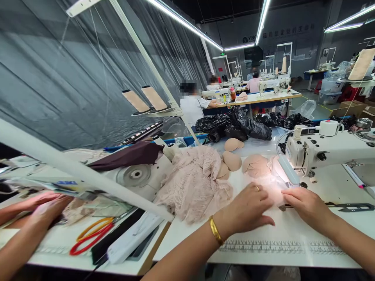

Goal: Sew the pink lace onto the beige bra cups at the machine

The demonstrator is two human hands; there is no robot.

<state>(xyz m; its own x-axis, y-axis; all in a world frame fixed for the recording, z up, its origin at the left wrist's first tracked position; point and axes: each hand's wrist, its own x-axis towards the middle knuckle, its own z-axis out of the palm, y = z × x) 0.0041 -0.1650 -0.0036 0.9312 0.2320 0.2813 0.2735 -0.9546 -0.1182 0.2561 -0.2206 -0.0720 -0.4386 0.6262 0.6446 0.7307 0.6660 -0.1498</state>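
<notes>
My left hand (250,207), with a gold bracelet (215,231) and a ring, hovers over or rests on the near edge of a pale, brightly lit fabric piece (275,191). Its thumb stands apart from the bent fingers, and I see nothing gripped there. Thumb and fingertips of my right hand (306,203) pinch the right edge of this fabric beside the sewing machine (331,148). The machine's lamp (288,169) hides part of the needle area. Beige moulded cups (256,166) lie behind my hands, and a heap of beige lace (195,179) is to their left.
Thread snips (356,207) lie right of my right hand. A printed ruler (278,246) runs along the table front. At left, a co-worker's hands (48,205) handle fabric near red-and-orange-handled scissors (92,234). Black plastic bags (231,124) lie behind; a slanted white pole (88,175) crosses the left.
</notes>
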